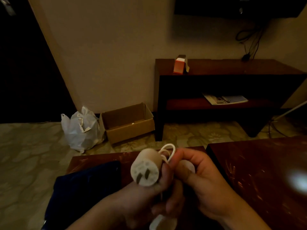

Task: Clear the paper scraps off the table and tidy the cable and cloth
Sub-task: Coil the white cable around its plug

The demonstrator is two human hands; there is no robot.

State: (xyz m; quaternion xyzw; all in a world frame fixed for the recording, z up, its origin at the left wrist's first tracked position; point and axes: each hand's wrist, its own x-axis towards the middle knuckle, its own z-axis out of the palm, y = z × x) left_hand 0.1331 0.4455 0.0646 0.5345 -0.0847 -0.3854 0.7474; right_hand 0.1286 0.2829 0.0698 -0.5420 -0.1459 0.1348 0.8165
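White plug (144,174) sits clamped in the curled left grip (141,201), prongs outward, seemingly so the right grip (199,183) can pinch its thin cable (168,144) into loops above the table's (99,157) near edge, beside the dark cloth (86,183).

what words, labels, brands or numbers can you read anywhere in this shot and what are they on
None can be read; the picture is dim and soft.
Orange box on the console table: any print is blurred.
Booklet on the lower shelf: cover print too small.
Dark screen up top: faint mark, unreadable.
White plug in the left hand, its cable pinched by the right hand: no legible marking.
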